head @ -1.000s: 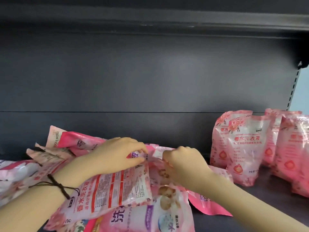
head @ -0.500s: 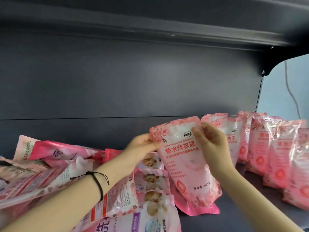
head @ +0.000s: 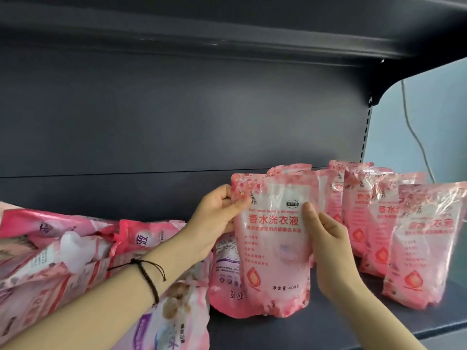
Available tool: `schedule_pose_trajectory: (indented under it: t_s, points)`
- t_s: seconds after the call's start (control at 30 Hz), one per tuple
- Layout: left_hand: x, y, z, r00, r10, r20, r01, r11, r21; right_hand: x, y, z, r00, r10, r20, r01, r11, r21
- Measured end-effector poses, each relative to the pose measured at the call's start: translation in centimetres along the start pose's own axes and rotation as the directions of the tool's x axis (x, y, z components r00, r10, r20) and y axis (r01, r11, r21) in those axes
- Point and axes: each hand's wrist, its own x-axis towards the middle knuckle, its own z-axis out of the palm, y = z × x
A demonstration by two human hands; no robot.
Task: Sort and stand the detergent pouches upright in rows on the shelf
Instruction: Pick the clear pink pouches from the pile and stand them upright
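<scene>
While both hands pinch the pink pouch (head: 275, 238) upright over the shelf (head: 316, 327), left hand (head: 214, 218) top corner, right hand (head: 326, 238) side, placing step: next, seat it beside standing row (head: 394, 231).

Single head view, close, faces forward into dark shelf (head: 328, 332), slightly downward, toward back panel (head: 177, 122).

The heap of pouches (head: 63, 248) at the lower left runs off the frame's left and bottom edges. The held pouch (head: 274, 248) hides most of the pouch behind it (head: 226, 271) — its small print is unreadable. At the right edge, the nearest standing pouch (head: 427, 243) is cut off, glare blurring its lettering.
</scene>
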Motion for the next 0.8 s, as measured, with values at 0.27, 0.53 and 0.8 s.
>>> schedule_pose_trajectory:
  t_s: [0.27, 0.53, 0.8]
  points:
    - [2.2, -1.0, 6.3, 0.998, 0.028, -0.06, -0.031, 0.999, -0.044, 5.1, -0.1, -4.5, 0.994, 0.02, -0.104, -0.017, 1.0, 0.026]
    - [3.9, -3.2, 10.2, 0.993, 0.036, -0.11, -0.018, 0.988, 0.153, 7.3, 1.5, -7.9, 0.977, -0.013, -0.214, -0.016, 0.991, -0.132]
    - [2.8, -4.5, 9.1, 0.999, -0.032, 0.037, 0.007, 0.843, 0.538, 6.1, -0.2, -8.7, 0.942, -0.33, 0.057, 0.324, 0.853, -0.409]
